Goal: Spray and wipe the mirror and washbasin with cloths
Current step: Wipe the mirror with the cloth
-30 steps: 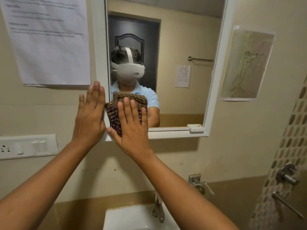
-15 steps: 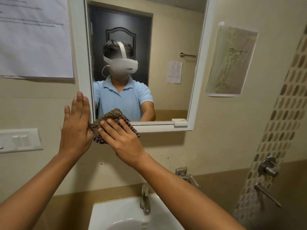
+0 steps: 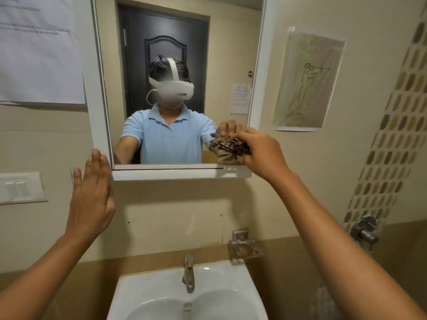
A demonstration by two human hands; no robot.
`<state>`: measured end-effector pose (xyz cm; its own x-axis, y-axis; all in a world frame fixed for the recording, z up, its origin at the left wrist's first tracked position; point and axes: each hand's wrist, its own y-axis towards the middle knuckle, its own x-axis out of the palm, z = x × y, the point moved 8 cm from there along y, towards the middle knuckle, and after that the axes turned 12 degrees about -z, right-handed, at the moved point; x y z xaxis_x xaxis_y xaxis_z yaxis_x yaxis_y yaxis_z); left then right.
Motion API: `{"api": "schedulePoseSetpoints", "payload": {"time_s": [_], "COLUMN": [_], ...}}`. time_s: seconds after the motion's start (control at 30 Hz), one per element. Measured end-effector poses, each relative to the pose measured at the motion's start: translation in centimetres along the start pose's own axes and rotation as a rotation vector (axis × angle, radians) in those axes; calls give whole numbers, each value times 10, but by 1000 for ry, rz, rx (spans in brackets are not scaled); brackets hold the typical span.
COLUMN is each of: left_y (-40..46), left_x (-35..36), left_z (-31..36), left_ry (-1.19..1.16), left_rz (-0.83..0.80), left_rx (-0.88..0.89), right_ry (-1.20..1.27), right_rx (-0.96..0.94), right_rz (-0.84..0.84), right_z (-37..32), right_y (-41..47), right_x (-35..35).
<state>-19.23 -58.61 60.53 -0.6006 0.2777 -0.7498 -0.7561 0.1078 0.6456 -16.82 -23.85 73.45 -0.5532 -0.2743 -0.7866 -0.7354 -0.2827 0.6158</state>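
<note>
Our right hand [image 3: 261,151] now sits at the lower right corner of the mirror [image 3: 180,65], where half a second ago it was at the lower left corner, right beside our left hand [image 3: 91,197]. So we have swept the checked cloth [image 3: 228,147] across the whole bottom edge of the glass in one pass. The cloth has changed too: a second ago it lay flat under straight fingers; now it is bunched into a wad, and our right fingers [image 3: 242,135] are curled round it, gripping it against the glass just above the white frame's [image 3: 175,174] bottom rail. The wad lies directly under and ahead of those fingertips, touching the mirror.

Our left hand has hardly moved. Its fingers [image 3: 97,162] are straight and together, holding nothing, pressed flat on the wall with the tips just beside the frame's lower left corner.

We judge that the bottom strip of the mirror is wiped and that the mirror work is near its end or turning back for another pass. The washbasin [image 3: 147,294] and its tap [image 3: 189,273], well below both hands, look untouched by the cloth. We see no spray bottle in view.
</note>
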Motion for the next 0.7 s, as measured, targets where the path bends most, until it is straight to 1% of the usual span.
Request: {"api": "schedulePoseSetpoints", "payload": {"time_s": [0.07, 0.13, 0.2, 0.3, 0.43, 0.53, 0.6, 0.7], "left_y": [-1, -2, -6, -13, -23, -31, -38, -51], "left_x": [2, 4, 5, 10, 20, 29, 34, 48], "left_z": [3, 5, 10, 12, 10, 14, 20, 29], "left_ry": [9, 16, 14, 20, 29, 31, 29, 21], "left_rz": [-1, -2, -2, -10, -28, -35, -40, -65], "left_rx": [-13, -17, -16, -23, -39, -39, -41, -40], "right_ry": [-137, -207, -233, -249, -208, -164, -124, -22], "right_rx": [27, 48, 56, 28, -3, -26, -70, -167], "right_rz": [-85, -142, -137, -87, -11, -21, -15, 61], "right_z": [12, 16, 15, 3, -8, -18, -31, -61], "right_y": [-1, -2, -3, 0, -1, 4, 6, -5], "right_x": [12, 29, 38, 41, 47, 52, 51, 46]}}
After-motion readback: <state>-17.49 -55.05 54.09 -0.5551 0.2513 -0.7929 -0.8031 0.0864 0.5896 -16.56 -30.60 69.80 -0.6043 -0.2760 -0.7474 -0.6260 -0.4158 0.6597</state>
